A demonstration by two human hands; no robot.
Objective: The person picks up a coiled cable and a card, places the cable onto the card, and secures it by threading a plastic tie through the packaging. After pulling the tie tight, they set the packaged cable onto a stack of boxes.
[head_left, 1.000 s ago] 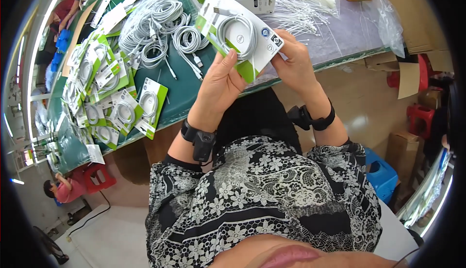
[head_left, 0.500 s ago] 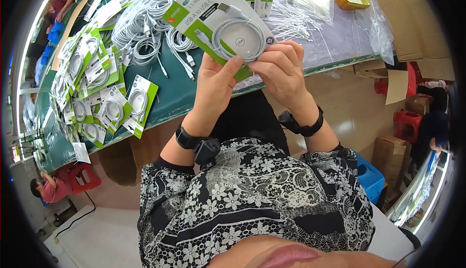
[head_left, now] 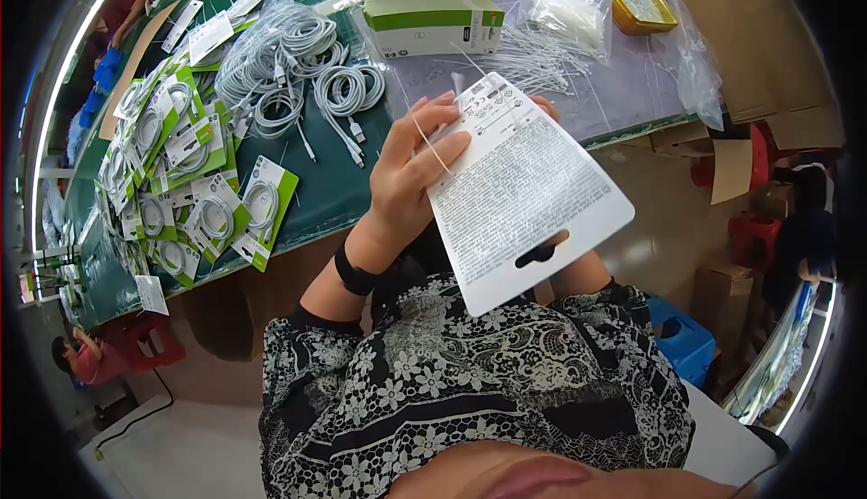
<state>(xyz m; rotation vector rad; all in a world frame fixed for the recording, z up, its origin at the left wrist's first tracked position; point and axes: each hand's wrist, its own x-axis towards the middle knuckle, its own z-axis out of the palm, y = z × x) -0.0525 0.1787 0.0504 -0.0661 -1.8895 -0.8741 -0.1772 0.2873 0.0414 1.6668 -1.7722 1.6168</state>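
Note:
A white cardboard cable package [head_left: 528,192] is tilted over my lap, its printed back facing up and its slotted hanging end toward me. My left hand [head_left: 411,160] is closed at the package's far left edge, fingers bent against it. A thin white cable tie [head_left: 432,144] sticks out across those fingers; another thin white strip rises from the far edge. My right hand [head_left: 546,107] grips the package from behind, and only some fingertips show past its far right edge. The cable on the front side is hidden.
Many carded cables [head_left: 217,214] are heaped on the green table [head_left: 316,201] at left. Coiled grey-white cables [head_left: 348,93] lie beside them. Green-white boxes [head_left: 429,25], loose cable ties [head_left: 542,61], a plastic bag [head_left: 569,11] and a yellow tray [head_left: 664,25] stand farther back.
The package has been turned over, from cable side to printed back, and brought nearer to me. My right hand has gone behind it; my left has shifted to its far left edge.

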